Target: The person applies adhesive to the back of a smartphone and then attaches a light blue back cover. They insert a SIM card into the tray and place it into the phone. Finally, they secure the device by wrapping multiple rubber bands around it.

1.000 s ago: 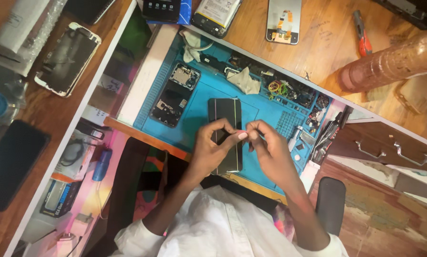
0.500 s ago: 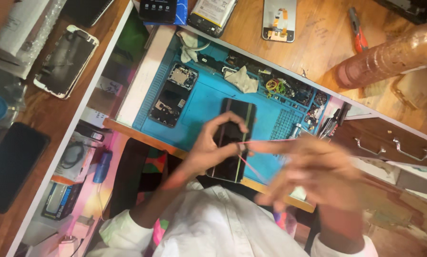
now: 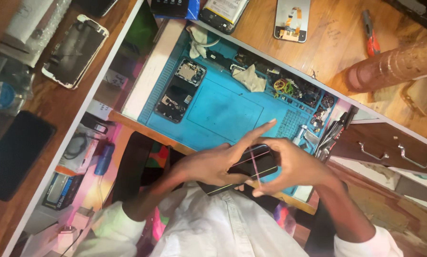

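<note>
You have pulled the dark phone (image 3: pixel 244 167) off the blue mat (image 3: pixel 223 109) toward your chest, left hand (image 3: pixel 208 166) and right hand (image 3: pixel 292 166) now both clamped around it.

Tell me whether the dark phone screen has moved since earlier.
Yes. The dark phone screen has come off the blue mat toward the person, now tilted between both hands.

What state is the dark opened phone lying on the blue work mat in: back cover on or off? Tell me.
Off. The dark opened phone lies flat on the blue work mat with its inner metal parts and black inner panel exposed; no cover sits over them.
</note>
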